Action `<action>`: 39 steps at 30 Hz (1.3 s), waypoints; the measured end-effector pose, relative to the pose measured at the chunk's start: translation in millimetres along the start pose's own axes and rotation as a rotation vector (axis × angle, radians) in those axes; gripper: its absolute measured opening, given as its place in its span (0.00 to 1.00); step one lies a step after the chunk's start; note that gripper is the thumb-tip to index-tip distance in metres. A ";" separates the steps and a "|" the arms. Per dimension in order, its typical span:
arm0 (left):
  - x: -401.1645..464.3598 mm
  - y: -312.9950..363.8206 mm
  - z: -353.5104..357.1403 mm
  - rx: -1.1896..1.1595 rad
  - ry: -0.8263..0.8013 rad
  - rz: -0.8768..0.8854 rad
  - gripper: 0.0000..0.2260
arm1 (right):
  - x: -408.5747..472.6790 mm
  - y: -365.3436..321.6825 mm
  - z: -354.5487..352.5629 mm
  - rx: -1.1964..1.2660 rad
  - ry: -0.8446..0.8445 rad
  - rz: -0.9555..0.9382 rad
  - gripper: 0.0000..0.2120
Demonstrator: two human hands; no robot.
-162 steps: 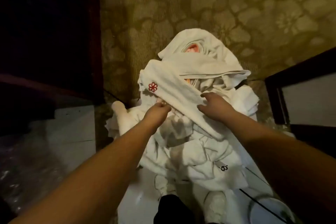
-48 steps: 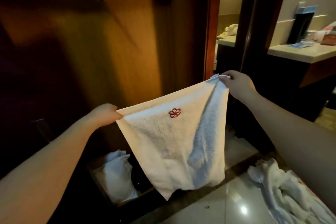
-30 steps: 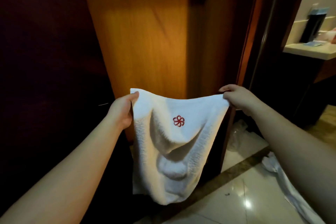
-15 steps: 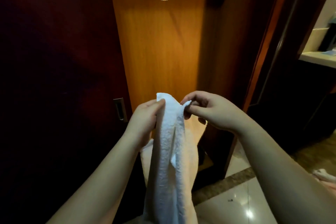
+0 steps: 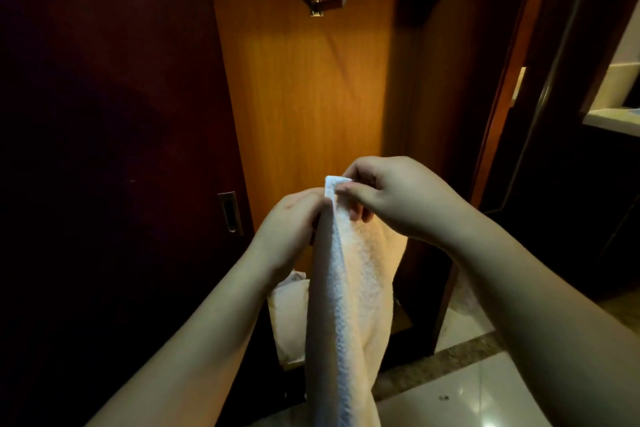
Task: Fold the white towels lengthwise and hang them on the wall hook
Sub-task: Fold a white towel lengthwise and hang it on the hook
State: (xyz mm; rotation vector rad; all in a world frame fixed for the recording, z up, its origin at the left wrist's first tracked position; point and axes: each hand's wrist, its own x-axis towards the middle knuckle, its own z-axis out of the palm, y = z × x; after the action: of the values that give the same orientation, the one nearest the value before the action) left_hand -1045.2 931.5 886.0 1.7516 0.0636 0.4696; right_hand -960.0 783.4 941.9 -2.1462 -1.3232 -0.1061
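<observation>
On the far left a dark door (image 5: 104, 184) with a small metal pull (image 5: 230, 211) stands close beside me, and that cramps my elbow if I swing wide. My left hand (image 5: 291, 222) has its fingers curled round the top of the towel (image 5: 343, 305), just below the upper edge. The towel hangs straight down between my arms, doubled into a narrow strip, its corners (image 5: 334, 182) poking up where my right hand (image 5: 398, 198) pinches them between thumb and forefinger. That pinch is small; I think if it slackens as I reach up, the layers could slide apart and the fold open. The hook (image 5: 329, 4) sits high on the lit wooden panel (image 5: 311, 97), well above both hands. It looks short, so a towel draped off-centre could slip off.
</observation>
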 end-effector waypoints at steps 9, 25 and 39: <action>-3.8 14.3 24.1 0.177 -0.027 0.097 0.05 | -11.2 5.8 -24.0 0.026 -0.045 0.033 0.06; 4.3 3.7 44.8 0.005 0.020 0.046 0.09 | -17.9 53.8 -55.7 0.080 -0.277 0.144 0.07; 18.2 -9.2 20.0 -0.117 0.074 0.033 0.13 | -29.3 139.7 -43.9 -0.108 -0.508 0.375 0.10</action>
State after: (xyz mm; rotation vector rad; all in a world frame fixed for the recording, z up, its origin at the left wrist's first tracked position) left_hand -1019.7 920.5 879.2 1.6230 0.0584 0.5518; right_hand -847.6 692.9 903.5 -2.5806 -1.1593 0.5637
